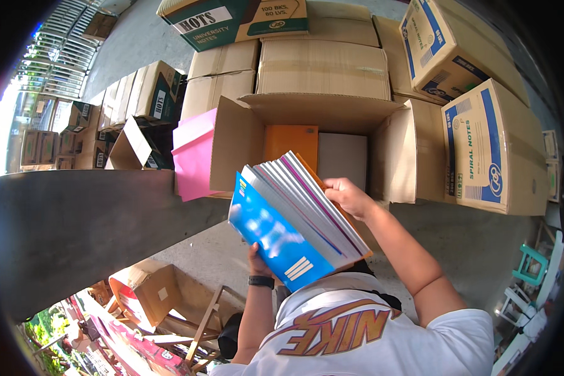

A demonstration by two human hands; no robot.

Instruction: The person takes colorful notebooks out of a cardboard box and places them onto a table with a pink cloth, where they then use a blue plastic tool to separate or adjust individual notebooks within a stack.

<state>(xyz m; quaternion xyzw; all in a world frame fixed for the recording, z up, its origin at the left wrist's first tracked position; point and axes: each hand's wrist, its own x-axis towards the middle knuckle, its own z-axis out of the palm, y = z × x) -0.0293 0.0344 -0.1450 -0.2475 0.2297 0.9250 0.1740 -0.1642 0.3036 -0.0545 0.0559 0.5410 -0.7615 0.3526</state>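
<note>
A thick stack of notebooks (pixel 297 216) is tilted between my two hands, in front of an open cardboard box (pixel 391 141). Its near cover is bright blue, its far one orange, with pale page edges and a purple strip between. My left hand (pixel 257 260) grips the lower left edge, its fingers partly behind the blue cover. At the upper right, my right hand (pixel 348 197) is closed on the orange side. Inside the box lie an orange notebook (pixel 288 141) and a grey, flat-topped item (pixel 343 156).
A pink folded sheet or folder (pixel 194 153) stands against the box's left side. Closed cartons (pixel 323 66) stack up behind, and blue-banded cartons (pixel 482 147) stand at right. A grey surface (pixel 100 232) extends left. A teal stool (pixel 531 263) is far right.
</note>
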